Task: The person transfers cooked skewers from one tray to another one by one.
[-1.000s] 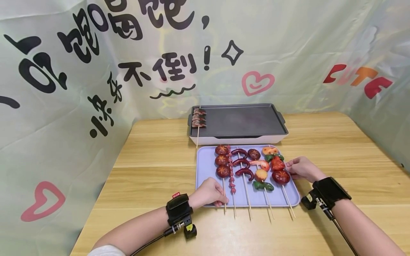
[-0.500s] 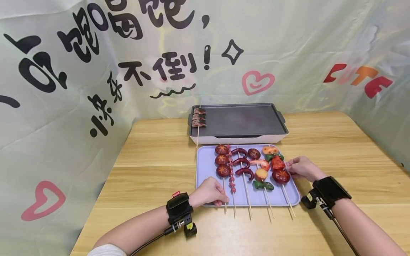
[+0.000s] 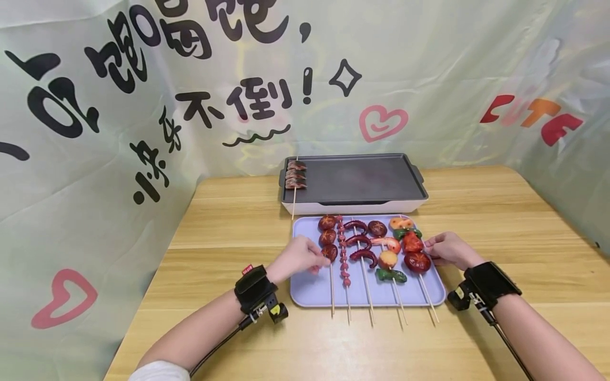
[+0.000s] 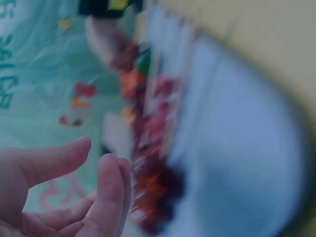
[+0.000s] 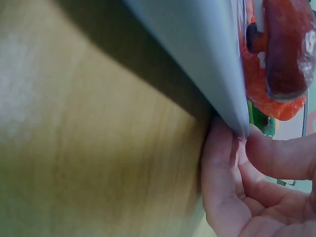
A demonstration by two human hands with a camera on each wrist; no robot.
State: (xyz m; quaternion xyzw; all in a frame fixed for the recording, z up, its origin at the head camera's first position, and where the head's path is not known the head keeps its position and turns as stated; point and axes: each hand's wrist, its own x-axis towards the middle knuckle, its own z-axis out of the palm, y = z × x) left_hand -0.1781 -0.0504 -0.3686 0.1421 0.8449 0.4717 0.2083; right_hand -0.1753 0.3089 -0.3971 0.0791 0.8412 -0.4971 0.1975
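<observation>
My left hand [image 3: 300,258] hovers over the left part of the lavender tray [image 3: 307,291], beside a skewer of shiitake mushrooms [image 3: 327,237]. In the left wrist view its thumb and fingertips stand apart, with nothing between them. My right hand [image 3: 450,250] pinches the tray's right rim, thumb above and fingers beneath, as the right wrist view shows. More skewers lie in a row on the tray: small pink-red pieces [image 3: 344,259], octopus tentacles [image 3: 358,242], a mixed one with shrimp [image 3: 387,245], and another mixed one ending in a mushroom [image 3: 417,262].
Behind the tray stands a dark electric griddle [image 3: 357,177] with a white base. One skewer of dark-skinned meat pieces [image 3: 296,174] lies along its left side, stick jutting over the front. A printed cloth [image 3: 452,63] surrounds the wooden table [image 3: 229,264].
My left hand has let go of the mushroom skewer's stick and moved up and left. The mushroom skewer has shifted slightly left. My right hand stays on the tray rim.
</observation>
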